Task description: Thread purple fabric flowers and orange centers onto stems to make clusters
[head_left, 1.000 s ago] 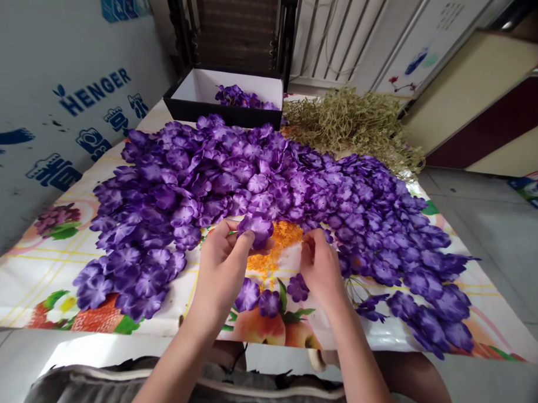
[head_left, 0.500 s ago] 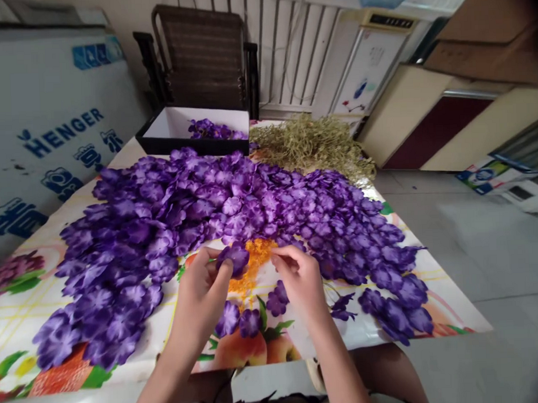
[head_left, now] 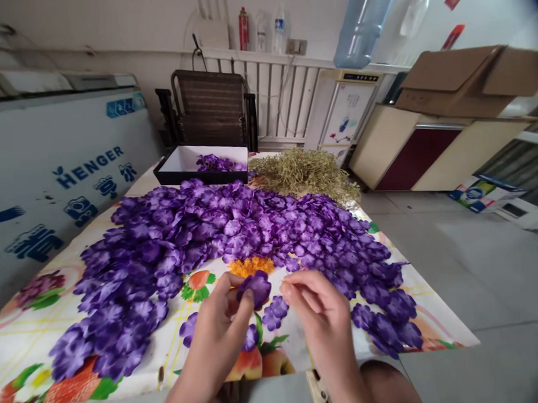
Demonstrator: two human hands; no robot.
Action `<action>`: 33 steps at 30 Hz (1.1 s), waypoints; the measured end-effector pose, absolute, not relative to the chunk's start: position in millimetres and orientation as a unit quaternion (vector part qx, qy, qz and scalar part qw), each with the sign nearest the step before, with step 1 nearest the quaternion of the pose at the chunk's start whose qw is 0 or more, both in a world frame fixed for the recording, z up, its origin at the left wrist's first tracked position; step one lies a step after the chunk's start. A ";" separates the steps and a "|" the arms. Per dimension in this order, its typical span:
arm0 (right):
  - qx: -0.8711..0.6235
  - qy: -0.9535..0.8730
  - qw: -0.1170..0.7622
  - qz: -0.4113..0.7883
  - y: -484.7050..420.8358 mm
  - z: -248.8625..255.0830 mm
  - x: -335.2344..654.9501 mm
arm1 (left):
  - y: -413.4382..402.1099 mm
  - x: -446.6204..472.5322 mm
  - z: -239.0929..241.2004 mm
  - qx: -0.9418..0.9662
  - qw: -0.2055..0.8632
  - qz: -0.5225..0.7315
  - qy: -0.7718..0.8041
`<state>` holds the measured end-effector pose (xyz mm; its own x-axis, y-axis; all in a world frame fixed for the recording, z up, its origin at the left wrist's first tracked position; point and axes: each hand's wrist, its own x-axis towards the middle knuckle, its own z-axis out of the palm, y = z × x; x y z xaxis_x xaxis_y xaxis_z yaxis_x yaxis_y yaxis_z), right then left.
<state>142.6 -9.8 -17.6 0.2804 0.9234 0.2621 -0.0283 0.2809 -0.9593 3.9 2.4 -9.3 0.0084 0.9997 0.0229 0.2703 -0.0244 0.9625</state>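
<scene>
My left hand [head_left: 220, 332] pinches a purple fabric flower [head_left: 255, 286] between thumb and fingers, lifted just above the table. My right hand [head_left: 319, 311] is close beside it, its thumb and fingertips pinched together near the flower; what they hold is too small to make out. Under and behind both hands lies a big heap of purple fabric flowers [head_left: 217, 232] on a fruit-printed tablecloth [head_left: 22, 345]. A small pile of orange flower centres [head_left: 251, 265] sits right behind my hands. A few loose purple flowers [head_left: 275, 312] lie on the cloth between my hands.
A black box [head_left: 180, 175] with some purple flowers inside stands at the table's far end, beside a heap of dry greenish stems [head_left: 305, 174]. A chest freezer [head_left: 51, 162] runs along the left. A folding chair [head_left: 210, 109], a water dispenser [head_left: 353, 98] and cardboard boxes [head_left: 463, 80] stand behind.
Both hands have come back toward me from the orange pile, the left still holding the flower. The view has tilted up, showing more of the room.
</scene>
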 end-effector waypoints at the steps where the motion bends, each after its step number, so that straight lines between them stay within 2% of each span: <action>1: -0.460 -0.472 0.650 0.379 -15.5 -13.0 145.2 | -1.7 6.9 -5.5 0.585 0.416 0.431 0.546; 5: -0.422 -0.470 0.657 0.411 -32.9 1.4 154.6 | -16.5 16.7 7.6 0.630 0.408 0.410 0.518; 14: -0.379 -0.399 0.599 0.582 -37.9 -0.6 167.8 | -30.5 23.9 9.6 0.603 0.508 0.416 0.452; 21: -0.394 -0.405 0.585 0.582 -40.0 7.2 169.4 | -30.3 25.9 14.9 0.581 0.575 0.391 0.424; 30: -0.462 -0.523 0.552 0.457 -44.7 4.3 166.0 | -27.4 22.4 9.2 0.632 0.534 0.374 0.420; 33: -0.462 -0.529 0.554 0.447 -45.3 2.1 170.4 | -29.2 24.8 7.0 0.635 0.538 0.363 0.419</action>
